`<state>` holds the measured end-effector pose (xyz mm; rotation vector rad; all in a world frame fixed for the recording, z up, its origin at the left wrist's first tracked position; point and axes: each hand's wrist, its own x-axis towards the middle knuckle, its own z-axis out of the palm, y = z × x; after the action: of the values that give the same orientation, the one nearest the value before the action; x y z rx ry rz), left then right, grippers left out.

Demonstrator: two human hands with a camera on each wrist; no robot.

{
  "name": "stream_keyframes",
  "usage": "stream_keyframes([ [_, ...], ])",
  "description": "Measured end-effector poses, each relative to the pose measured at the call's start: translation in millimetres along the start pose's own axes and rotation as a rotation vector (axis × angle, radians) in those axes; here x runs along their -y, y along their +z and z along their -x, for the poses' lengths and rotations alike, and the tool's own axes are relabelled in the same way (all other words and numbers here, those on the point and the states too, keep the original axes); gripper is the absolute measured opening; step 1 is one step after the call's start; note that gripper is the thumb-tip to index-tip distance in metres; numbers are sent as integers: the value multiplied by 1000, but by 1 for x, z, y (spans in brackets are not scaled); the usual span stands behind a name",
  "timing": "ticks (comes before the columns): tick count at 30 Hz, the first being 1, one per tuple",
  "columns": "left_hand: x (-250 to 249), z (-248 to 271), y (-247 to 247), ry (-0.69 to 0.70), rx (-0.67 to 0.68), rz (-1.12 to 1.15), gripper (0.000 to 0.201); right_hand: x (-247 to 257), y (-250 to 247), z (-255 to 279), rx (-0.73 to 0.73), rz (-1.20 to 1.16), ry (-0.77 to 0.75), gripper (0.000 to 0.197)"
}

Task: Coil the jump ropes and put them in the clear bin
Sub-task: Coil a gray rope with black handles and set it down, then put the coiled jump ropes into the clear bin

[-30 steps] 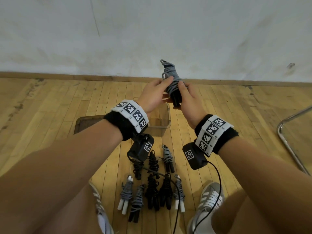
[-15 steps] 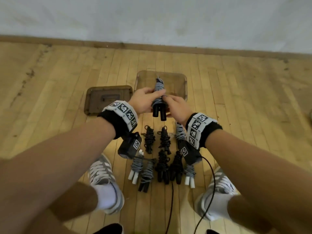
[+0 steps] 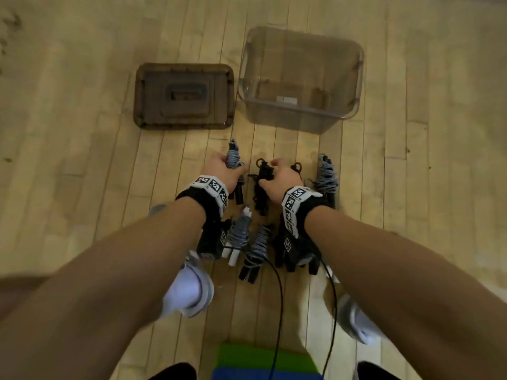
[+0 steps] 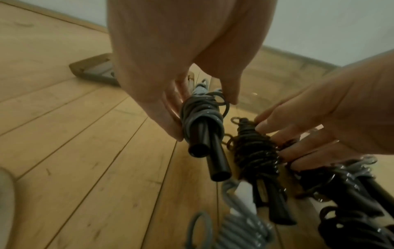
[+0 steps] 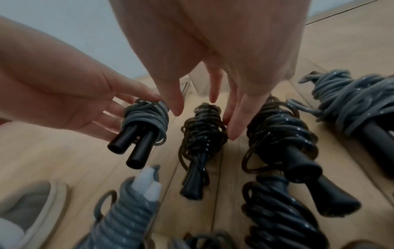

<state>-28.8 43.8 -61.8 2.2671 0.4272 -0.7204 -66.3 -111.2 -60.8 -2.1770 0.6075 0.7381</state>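
My left hand grips a coiled grey jump rope with two black handles, held low over the floor. My right hand hovers just right of it, its straight fingers spread on either side of a coiled black jump rope that lies on the floor; one finger touches the coil. The clear bin stands beyond the hands with no rope in it. Several other coiled ropes, grey and black, lie in rows beneath my wrists.
A dark lid lies flat left of the bin. My two shoes flank the near row of ropes. Wrist camera cables trail back toward me. A green and blue object sits at the bottom edge. Bare wood floor surrounds everything.
Both hands dropped from chest height to the floor as the view tilted down. The right hand let go of the grey rope and moved over the black one.
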Motion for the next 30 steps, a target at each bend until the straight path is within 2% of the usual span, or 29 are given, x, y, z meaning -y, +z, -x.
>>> stream_keyframes([
  [7,18,-19,23,-1,61,-21,71,-5,19,-19,-53,94,16,57],
  [12,20,-17,20,29,80,-33,71,-6,18,-19,63,92,-22,76],
  [15,14,-8,15,44,109,-1,68,-13,12,-10,82,65,-81,74],
  [20,-15,13,-2,177,54,81,60,-10,-8,8,-58,-127,-101,76],
  [25,-51,36,-27,292,34,207,64,14,-51,27,-164,-218,-192,77],
  [30,-105,47,-56,444,-33,195,61,37,-95,37,-333,-325,-276,81],
])
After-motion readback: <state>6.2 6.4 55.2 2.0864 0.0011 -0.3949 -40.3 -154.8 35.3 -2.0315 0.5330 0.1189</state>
